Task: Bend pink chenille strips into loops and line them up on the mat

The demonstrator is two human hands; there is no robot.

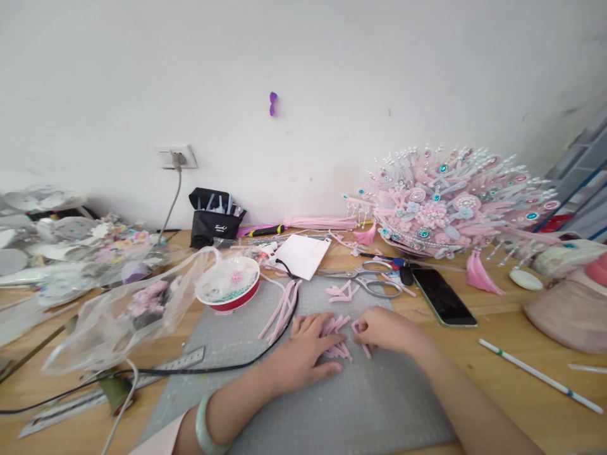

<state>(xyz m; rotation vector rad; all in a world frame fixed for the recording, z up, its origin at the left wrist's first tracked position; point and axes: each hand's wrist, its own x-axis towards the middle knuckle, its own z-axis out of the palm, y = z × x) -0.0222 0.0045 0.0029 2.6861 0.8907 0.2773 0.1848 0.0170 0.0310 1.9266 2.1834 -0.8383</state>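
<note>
My left hand point(310, 347) lies flat, fingers spread, over a row of bent pink pipe cleaner pieces point(337, 325) on the grey cutting mat point(379, 404). Just to its right, my right hand point(382, 330) is closed, thumb and fingers pinching a bent pink pipe cleaner point(365, 349) that touches the mat. A few more bent pieces point(342, 291) lie behind the hands. Longer pink pipe cleaners point(283, 308) rest left of my left fingers. Silver scissors point(367, 275) lie open beyond the hands.
A decorated pink headdress point(441, 208) stands at the back right, near a phone point(443, 297). A red-rimmed bowl of beads point(237, 294) sits left, by a plastic bag point(175, 303). A black cable point(227, 368) crosses the mat. A white pen point(540, 376) lies right.
</note>
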